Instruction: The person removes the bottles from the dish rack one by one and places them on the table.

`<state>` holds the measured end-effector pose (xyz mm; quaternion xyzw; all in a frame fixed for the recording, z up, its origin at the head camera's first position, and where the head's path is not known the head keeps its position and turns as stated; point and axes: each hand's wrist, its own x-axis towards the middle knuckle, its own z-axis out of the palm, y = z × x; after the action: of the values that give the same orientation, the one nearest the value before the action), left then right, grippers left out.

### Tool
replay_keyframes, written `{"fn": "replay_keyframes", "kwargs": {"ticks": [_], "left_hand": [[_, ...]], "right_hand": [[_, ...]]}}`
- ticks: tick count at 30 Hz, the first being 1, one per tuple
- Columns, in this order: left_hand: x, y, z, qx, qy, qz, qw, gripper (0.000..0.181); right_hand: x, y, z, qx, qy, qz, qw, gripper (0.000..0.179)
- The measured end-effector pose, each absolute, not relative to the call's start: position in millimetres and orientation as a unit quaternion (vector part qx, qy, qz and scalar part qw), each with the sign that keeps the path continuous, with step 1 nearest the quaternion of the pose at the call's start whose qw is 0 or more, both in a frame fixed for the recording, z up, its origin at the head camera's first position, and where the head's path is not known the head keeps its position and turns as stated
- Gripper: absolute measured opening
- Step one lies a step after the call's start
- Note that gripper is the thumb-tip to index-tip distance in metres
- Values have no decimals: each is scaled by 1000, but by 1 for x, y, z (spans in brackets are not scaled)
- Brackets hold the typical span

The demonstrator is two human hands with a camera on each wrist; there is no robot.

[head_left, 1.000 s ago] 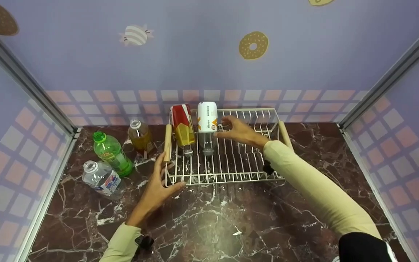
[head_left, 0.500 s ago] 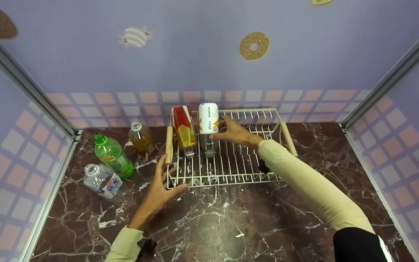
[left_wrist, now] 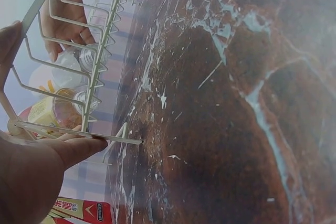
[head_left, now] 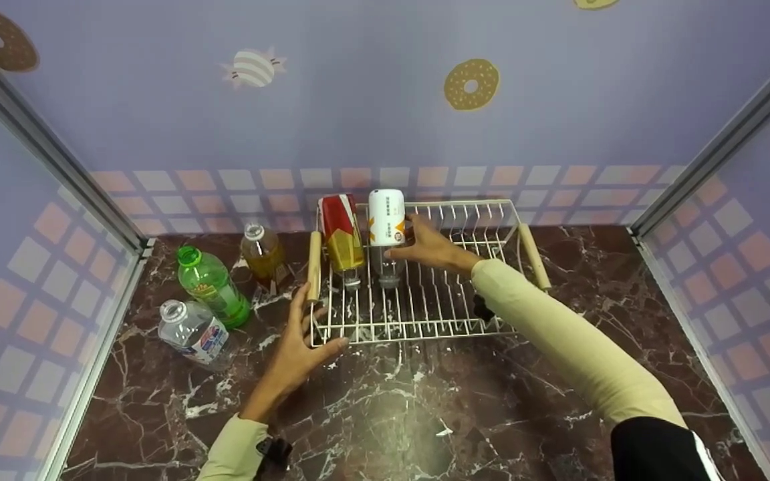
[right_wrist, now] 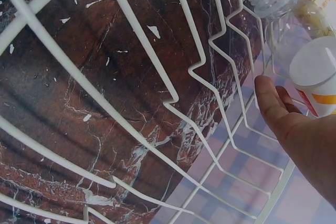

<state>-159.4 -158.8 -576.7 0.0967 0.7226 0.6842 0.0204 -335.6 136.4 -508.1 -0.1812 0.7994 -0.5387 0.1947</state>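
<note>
My left hand (head_left: 297, 351) is gripping the rack (head_left: 425, 338), my half-curled right hand (head_left: 437, 249) apparently holding the upended white bottle (head_left: 386, 217) inside it. I'm likely settling it; release is calling for a steady lean.

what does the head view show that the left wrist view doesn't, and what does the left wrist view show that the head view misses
Only the head view: the green bottle and the clear bottle to the left of the rack, plus the donut prints on the wall.

Only the left wrist view: large printed lettering on a red-and-yellow label at the bottom edge; whatever bears it is cut off.

Both: the wire rack, the red-and-gold bottle and white-labelled bottle in it, the left hand and the right hand.
</note>
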Motion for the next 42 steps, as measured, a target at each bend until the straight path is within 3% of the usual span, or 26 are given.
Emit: {"fn": "replay_keyframes", "kwargs": {"ticks": [6, 24, 42], "left_hand": [[-157, -158, -575, 91, 726, 681, 26, 122], [-158, -158, -576, 97, 720, 687, 20, 123], [-160, -157, -577, 92, 728, 679, 25, 121]], "right_hand": [[-335, 138, -513, -177, 808, -529, 189, 110], [-328, 146, -500, -166, 800, -548, 180, 103], [-287, 195, -467, -180, 782, -574, 161, 87]]}}
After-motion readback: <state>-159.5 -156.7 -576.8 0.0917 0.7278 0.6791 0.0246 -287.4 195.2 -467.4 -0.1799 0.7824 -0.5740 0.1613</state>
